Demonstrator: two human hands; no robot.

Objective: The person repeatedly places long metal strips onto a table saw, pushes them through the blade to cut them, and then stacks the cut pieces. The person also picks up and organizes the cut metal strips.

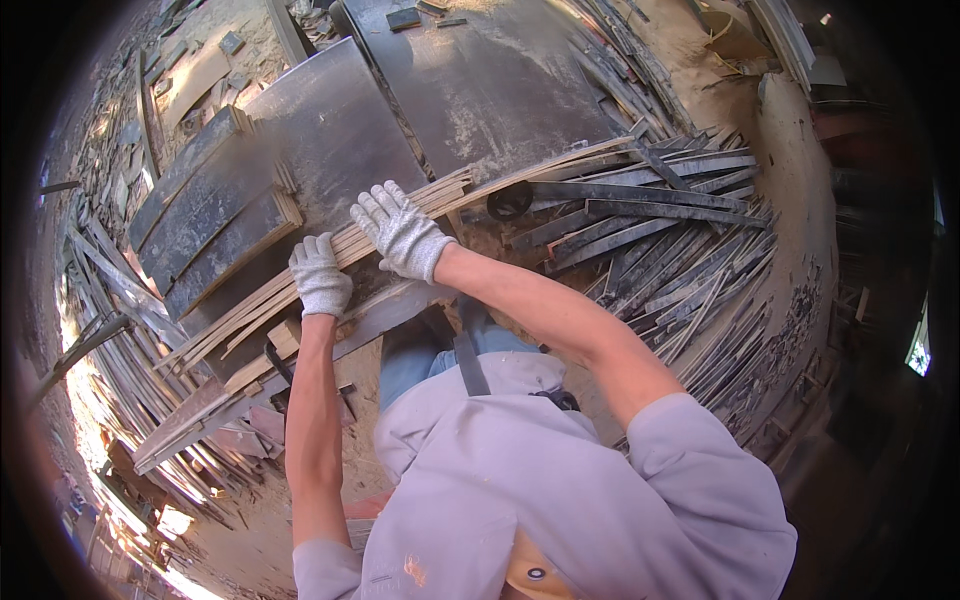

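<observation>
A stack of long, thin plywood strips (262, 303) runs slantwise along the near edge of a dark, dusty saw table (318, 125). My left hand (320, 276), in a grey-white knit glove, has its fingers bent over the strips. Farther right along the same stack, my right hand (400, 230), gloved alike, lies over the top with its fingers reaching across to the far side. Both thumbs are partly hidden. One longer strip (550, 164) continues past the stack toward the right.
Stacked dark-faced boards (215, 215) sit on the table's left part. A narrow slot (385, 95) crosses the tabletop, with small offcuts (404, 19) at its far side. Heaps of cut strips (670, 235) lie to the right, more strips (125, 270) to the left. A round black part (510, 201) shows under the edge.
</observation>
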